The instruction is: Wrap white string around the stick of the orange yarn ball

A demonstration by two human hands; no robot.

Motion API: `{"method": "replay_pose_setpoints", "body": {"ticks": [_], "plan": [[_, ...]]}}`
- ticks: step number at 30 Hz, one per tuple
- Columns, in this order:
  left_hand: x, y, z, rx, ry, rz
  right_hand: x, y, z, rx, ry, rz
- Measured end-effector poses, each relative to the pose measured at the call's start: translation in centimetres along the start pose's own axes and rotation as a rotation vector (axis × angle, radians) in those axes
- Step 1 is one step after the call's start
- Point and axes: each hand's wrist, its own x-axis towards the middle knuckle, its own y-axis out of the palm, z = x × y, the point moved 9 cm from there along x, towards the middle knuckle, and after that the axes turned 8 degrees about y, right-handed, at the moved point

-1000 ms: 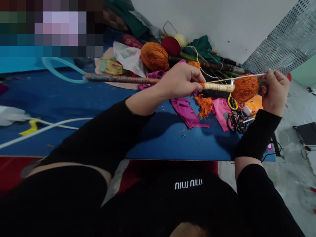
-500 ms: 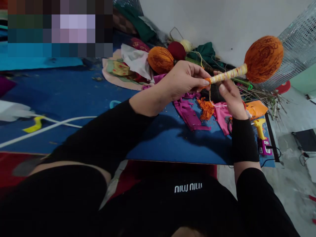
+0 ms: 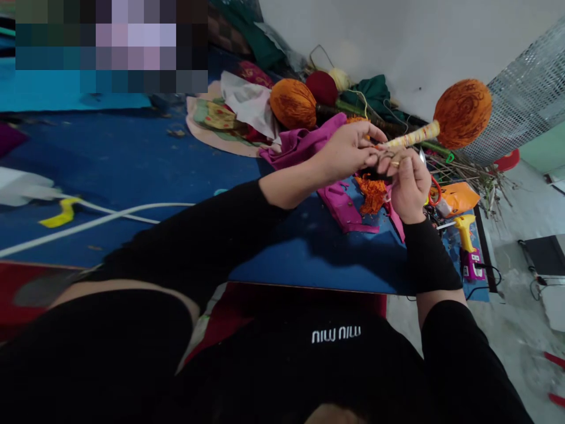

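A stick with an orange bulb-shaped head [image 3: 463, 113] is held up over the table, tilted with its head to the upper right. Pale yellow patterned wrapping [image 3: 410, 138] covers its handle. At the lower end of the handle, my left hand [image 3: 353, 147] grips with thumb and fingers. Just below the handle my right hand [image 3: 410, 182] is closed, pinching what looks like a thin strand of pale yarn [image 3: 395, 164]. The strand's exact path between the hands is hard to make out. Beneath them lies a clump of orange yarn [image 3: 372, 194].
Magenta cloth [image 3: 304, 138], a second orange bulb [image 3: 293, 103] and a dark red ball [image 3: 318, 88] lie toward the wall. To the right are orange-handled scissors [image 3: 435, 191], an orange packet [image 3: 459, 199] and a yellow glue gun [image 3: 465, 231]. A white cable [image 3: 115, 215] crosses the blue table [image 3: 145, 159].
My right hand has come from behind the handle to below it and closed. The orange-headed stick has shifted slightly left, and my left hand remains on its lower end.
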Motion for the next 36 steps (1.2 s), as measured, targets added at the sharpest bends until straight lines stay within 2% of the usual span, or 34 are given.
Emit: {"method": "replay_pose_setpoints", "body": {"ticks": [3, 5, 10, 14, 18, 22, 24, 27, 28, 31, 33, 36], "plan": [[0.1, 0.6, 0.5, 0.067, 0.052, -0.06, 0.4, -0.2, -2.8, 0.015, 0.111, -0.052], [0.0, 0.8, 0.7, 0.118, 0.095, -0.107, 0.3, -0.8, -3.6, 0.021, 0.157, -0.108], [-0.5, 1.2, 0.4, 0.178, 0.152, -0.144, -1.0, -1.8, -2.8, 0.047, 0.178, -0.22], [-0.7, 1.0, 0.3, 0.158, 0.141, -0.145, -1.8, -1.2, -2.1, 0.003, 0.136, -0.234], [-0.4, 0.4, 0.3, 0.167, 0.146, -0.15, -1.4, -0.4, -3.2, 0.025, 0.112, -0.232], [-0.6, -0.5, -1.1, 0.164, 0.179, -0.203, -0.5, -2.1, -4.5, 0.12, 0.084, -0.348], [-1.1, -0.6, -2.1, 0.129, 0.204, -0.217, 0.3, -2.0, -5.0, 0.139, 0.125, -0.249], [-1.8, 0.0, -3.1, 0.146, 0.224, -0.204, 0.8, -0.9, -6.0, 0.139, 0.28, -0.051], [-2.0, 0.2, -3.2, 0.17, 0.228, -0.2, 0.8, -1.0, -6.3, 0.149, 0.337, -0.055], [-2.2, 0.9, -3.2, 0.213, 0.244, -0.174, 0.5, -1.8, -6.8, 0.196, 0.455, -0.178], [-1.9, 1.2, -2.9, 0.191, 0.251, -0.125, 0.4, -2.2, -6.8, 0.217, 0.471, -0.245], [-1.2, 1.3, -2.3, 0.123, 0.22, 0.02, 0.5, -2.6, -7.0, 0.226, 0.458, -0.272]]}}
